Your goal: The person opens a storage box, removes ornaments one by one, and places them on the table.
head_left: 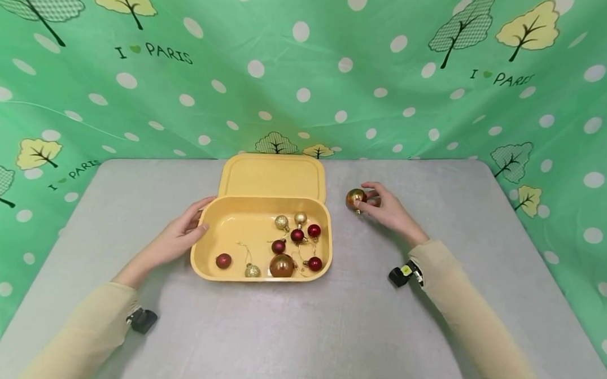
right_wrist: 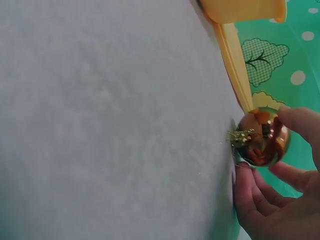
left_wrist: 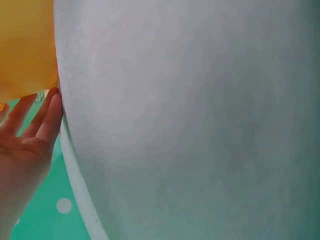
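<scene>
A yellow plastic box [head_left: 262,198] stands in the head view with shiny Christmas baubles in it. Dark red baubles [head_left: 297,235], small gold ones [head_left: 252,270] and a large copper-gold one [head_left: 281,265] lie on its floor, mostly toward the right. My left hand [head_left: 182,232] holds the box's left side, thumb on the rim and fingers along the outside. To the right of the box, my right hand [head_left: 388,209] grips another large copper-gold bauble [right_wrist: 263,136] between thumb and fingers. Its gold cap [right_wrist: 242,138] faces the near side, low over the table.
The yellow lid [head_left: 273,177] lies flat directly behind the box. Underneath everything is a grey-covered table [head_left: 287,336], its far edge meeting a green dotted curtain [head_left: 308,71] with printed trees. A black wrist camera [head_left: 400,276] sits at the right sleeve.
</scene>
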A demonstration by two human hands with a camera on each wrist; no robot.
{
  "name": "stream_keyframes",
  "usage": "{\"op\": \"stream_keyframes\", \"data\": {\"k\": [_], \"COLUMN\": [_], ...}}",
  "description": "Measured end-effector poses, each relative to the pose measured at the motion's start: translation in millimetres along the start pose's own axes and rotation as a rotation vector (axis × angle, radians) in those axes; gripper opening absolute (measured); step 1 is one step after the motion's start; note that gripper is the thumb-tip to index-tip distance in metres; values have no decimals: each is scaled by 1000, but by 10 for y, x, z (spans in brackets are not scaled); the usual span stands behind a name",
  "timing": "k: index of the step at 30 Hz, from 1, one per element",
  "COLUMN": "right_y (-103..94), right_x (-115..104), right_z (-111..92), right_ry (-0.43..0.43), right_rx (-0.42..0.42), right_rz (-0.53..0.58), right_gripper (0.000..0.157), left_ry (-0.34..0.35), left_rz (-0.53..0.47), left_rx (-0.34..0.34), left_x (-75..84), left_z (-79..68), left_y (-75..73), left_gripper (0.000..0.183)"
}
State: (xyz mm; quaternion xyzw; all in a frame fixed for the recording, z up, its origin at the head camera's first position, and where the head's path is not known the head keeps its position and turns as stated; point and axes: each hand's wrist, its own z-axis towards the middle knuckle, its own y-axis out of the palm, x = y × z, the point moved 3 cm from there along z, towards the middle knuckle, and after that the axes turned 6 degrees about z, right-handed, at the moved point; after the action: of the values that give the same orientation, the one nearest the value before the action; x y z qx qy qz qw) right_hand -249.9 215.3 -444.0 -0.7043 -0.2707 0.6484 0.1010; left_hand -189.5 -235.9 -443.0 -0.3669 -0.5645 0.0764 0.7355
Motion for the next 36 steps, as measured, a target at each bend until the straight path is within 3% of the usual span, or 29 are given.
{"op": "stream_keyframes", "data": {"k": [6, 12, 18, 26, 36], "right_y": [-40, -110, -95, 52, 376], "right_x": [-54, -170, -296, -470, -736], "right_z": [-45, -84, -132, -223, -445], "right_ry": [-6, -95, -173, -282, -450], "right_rx": [-41, 7, 40, 22, -53], "right_rz": [-16, -26, 38, 88, 56], "right_gripper": [66, 64, 58, 52, 49], "left_ry": [-16, -13, -3, 0, -24], "left_rz": [14, 20, 29, 30, 16], "left_rx": [-33, -48, -44, -56, -85], "left_x": [-6, 2, 11, 7, 56], "left_z": [-10, -11, -6, 7, 11], "left_y": [-3, 0, -4, -12, -27], "left_gripper": [60, 61, 59, 60, 62]}}
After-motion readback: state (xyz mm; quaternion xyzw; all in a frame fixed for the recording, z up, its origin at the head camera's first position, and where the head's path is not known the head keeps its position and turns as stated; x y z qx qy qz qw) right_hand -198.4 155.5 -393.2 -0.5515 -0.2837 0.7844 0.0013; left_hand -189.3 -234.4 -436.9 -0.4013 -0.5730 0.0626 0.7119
